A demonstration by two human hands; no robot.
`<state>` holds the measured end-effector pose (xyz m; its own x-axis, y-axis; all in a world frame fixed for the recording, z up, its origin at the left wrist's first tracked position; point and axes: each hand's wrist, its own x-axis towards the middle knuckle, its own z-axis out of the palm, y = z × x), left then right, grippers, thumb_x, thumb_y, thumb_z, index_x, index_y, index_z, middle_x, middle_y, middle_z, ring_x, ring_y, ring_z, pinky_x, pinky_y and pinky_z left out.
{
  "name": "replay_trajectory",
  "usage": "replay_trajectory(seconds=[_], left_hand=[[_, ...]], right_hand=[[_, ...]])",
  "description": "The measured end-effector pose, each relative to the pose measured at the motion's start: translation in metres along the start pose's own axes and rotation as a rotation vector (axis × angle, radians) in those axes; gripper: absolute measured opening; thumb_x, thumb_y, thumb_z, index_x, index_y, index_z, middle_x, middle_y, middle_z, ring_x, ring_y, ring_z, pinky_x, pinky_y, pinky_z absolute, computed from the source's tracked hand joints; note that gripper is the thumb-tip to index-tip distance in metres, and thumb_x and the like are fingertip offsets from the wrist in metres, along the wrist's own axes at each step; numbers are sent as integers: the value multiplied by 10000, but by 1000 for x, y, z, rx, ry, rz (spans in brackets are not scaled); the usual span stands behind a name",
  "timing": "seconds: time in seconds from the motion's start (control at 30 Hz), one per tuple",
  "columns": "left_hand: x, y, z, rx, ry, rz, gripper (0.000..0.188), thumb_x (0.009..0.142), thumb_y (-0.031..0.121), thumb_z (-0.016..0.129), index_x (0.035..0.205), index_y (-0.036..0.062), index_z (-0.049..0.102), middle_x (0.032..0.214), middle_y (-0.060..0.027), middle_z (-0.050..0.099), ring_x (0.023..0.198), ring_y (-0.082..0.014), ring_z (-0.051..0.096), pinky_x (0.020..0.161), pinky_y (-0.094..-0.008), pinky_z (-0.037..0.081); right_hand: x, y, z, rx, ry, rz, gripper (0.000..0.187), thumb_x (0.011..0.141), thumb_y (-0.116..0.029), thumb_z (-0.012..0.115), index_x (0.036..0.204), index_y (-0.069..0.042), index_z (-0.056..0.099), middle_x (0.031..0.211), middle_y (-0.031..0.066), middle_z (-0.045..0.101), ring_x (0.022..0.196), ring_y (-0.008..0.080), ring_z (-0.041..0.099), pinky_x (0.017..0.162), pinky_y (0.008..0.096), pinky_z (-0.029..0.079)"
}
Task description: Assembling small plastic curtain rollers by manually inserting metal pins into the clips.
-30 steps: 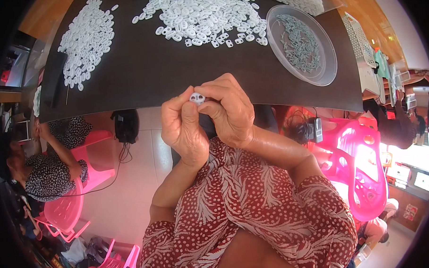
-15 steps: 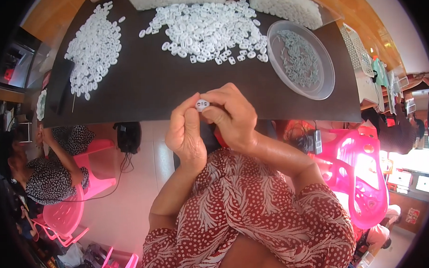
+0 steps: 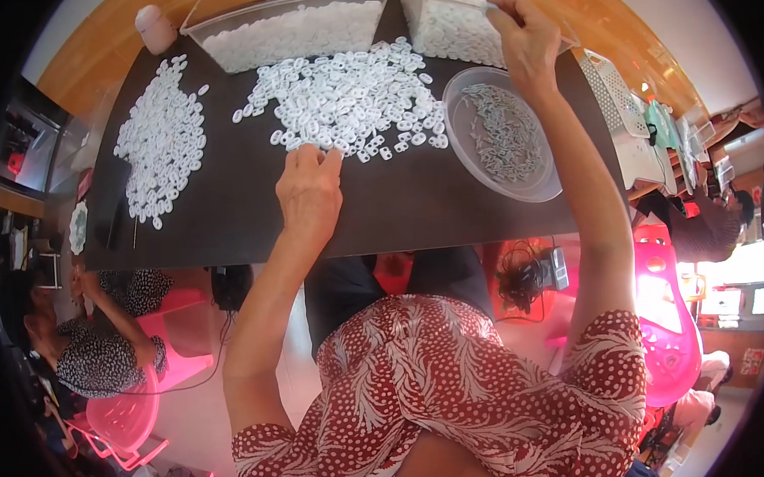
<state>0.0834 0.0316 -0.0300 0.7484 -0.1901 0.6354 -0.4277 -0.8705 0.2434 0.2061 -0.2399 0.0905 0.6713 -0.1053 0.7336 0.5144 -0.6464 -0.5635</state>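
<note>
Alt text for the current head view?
A person's left hand is at the near edge of a heap of white pieces on a dark table; the right hand is at a clear bin, beyond a round tub of grey-green pieces.

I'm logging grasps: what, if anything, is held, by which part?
Cannot tell: the left hand is at the middle pile, the right hand at the right bin; no clear hold shows.

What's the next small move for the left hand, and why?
I'd probably have the left hand pinch one piece from the near edge of the middle heap of small white oval pieces, since that hand is at that edge. The right hand is at the clear plastic bin of white pieces; whether it holds anything is unclear.
</note>
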Motion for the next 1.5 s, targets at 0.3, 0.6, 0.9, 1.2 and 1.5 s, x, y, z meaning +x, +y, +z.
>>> replay_trajectory(seconds=[0.3, 0.6, 0.9, 1.2, 1.5], left_hand=[[-4, -7, -13, -133, 57, -136, 236, 691, -4, 677, 896, 110, 647, 730, -54, 535, 724, -246, 565, 606, -356, 464], [5, -17, -3, 5, -53, -22, 92, 719, 34, 667, 775, 87, 616, 697, -84, 511, 691, -274, 550, 592, -380, 431], [14, -13, -11, -104, -165, -3, 22, 769, 20, 580, 774, 40, 571, 749, -115, 503, 747, -301, 548, 633, -409, 439], [17, -17, -17, -62, -307, -63, 121, 733, 25, 638, 808, 29, 542, 788, -113, 557, 779, -300, 567, 662, -407, 445], [4, -12, -23, -209, -239, -223, 168, 709, -2, 669, 769, 22, 514, 763, -107, 550, 713, -293, 559, 644, -382, 437]], right_hand=[[78, 95, 28, -550, -13, -349, 239, 754, -119, 604, 959, -26, 684, 843, 200, 652, 834, 363, 614, 767, 427, 467], [14, 9, 2, -191, -53, -301, 160, 725, -89, 644, 866, -13, 635, 821, 201, 615, 822, 355, 596, 733, 419, 465], [-67, 21, -56, -136, -602, 23, 129, 743, -82, 665, 855, -22, 686, 807, 114, 674, 767, 240, 639, 707, 317, 491], [-100, 51, -34, -340, -730, -68, 103, 718, -140, 660, 723, -38, 647, 730, 134, 635, 731, 318, 611, 664, 401, 476], [-98, 51, -20, -421, -844, -68, 134, 743, -153, 618, 728, -19, 621, 690, 154, 613, 676, 318, 604, 638, 405, 471]])
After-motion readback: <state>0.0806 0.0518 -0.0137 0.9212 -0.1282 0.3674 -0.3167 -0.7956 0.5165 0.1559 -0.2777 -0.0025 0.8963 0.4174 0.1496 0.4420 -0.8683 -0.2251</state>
